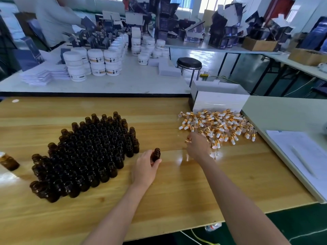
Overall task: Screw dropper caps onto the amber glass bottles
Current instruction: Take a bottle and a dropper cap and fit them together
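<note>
A dense block of open amber glass bottles [85, 154] stands on the wooden table [177, 200], left of centre. My left hand [146, 169] grips one amber bottle [156, 154] upright just right of the block, its mouth uncapped. A heap of dropper caps [219, 126] with gold collars and white bulbs lies at the right. My right hand [198, 147] is at the heap's near-left edge, fingers curled, pinching a dropper cap [188, 140] whose gold collar shows at the fingertips.
One more amber bottle [9, 163] lies at the left edge. A white box [219, 100] stands behind the caps. Papers [304, 156] lie on a grey-green table to the right. White jars [95, 62] and a person [56, 20] are at the table behind.
</note>
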